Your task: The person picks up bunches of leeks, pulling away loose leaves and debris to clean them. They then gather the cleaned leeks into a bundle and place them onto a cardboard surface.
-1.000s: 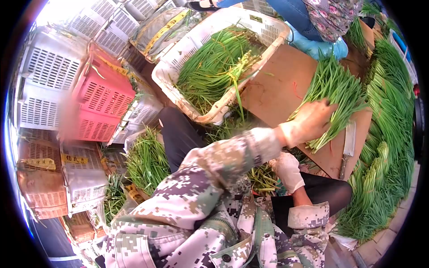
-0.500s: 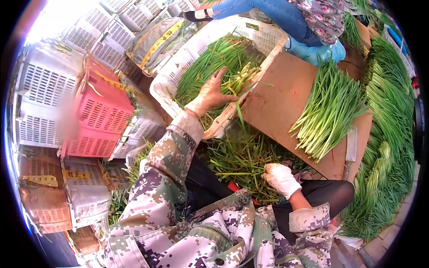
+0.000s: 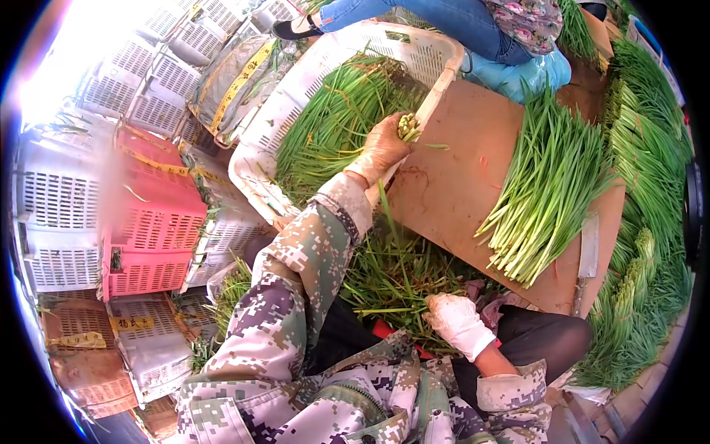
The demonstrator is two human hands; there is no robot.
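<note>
My left hand [image 3: 383, 149], in a stained glove, is closed round a bunch of garlic chives [image 3: 408, 127], its pale cut ends poking out over the rim of the white plastic crate [image 3: 255, 159]. More green chives [image 3: 344, 111] lie loose in that crate. My right hand [image 3: 460, 323], in a white glove, rests low near my knee with its fingers curled; whatever it may hold is hidden. Just beyond it is a heap of leafy trimmings [image 3: 403, 274]. A trimmed pile of chives [image 3: 543, 196] lies on the brown board [image 3: 451, 177], beside a knife [image 3: 589, 248].
Stacked white crates [image 3: 59, 200] and a pink crate [image 3: 155, 214] stand at the left. Long rows of chives [image 3: 651, 177] line the right side. Another person's jeans-clad leg [image 3: 414, 15] and a light-blue plastic bag [image 3: 521, 74] are at the top.
My left hand was spread open over the crate; it has closed round chive stalks and shifted right to the rim. My right hand has moved slightly down and left. The view has shifted a little.
</note>
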